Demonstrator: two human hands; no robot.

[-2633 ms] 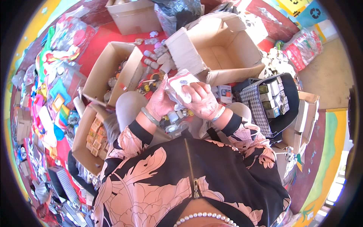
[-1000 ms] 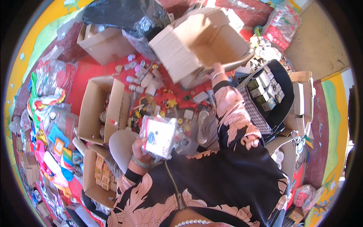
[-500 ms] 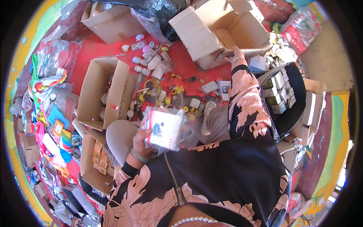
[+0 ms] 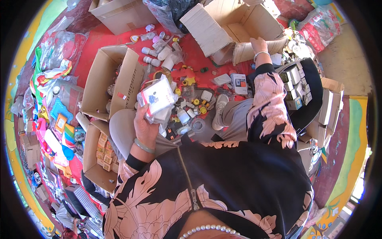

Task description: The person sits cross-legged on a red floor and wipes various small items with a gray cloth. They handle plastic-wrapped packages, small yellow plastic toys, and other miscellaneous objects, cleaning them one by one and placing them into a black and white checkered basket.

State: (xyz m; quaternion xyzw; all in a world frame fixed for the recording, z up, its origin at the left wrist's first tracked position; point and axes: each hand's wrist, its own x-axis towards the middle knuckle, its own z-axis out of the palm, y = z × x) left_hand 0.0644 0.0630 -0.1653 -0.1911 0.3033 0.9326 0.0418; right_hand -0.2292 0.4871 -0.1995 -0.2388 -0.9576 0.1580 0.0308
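At the carton edge (image 4: 242,51) (roomy inside) curls the right hand (image 4: 259,46).

I see glossy clear plastic on the white packet (image 4: 157,96), matt cardboard on the big box (image 4: 239,30) at one o'clock.

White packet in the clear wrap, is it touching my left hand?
Touching. The head view shows the left hand holding the white packet, thumb pressed against its lower left edge.
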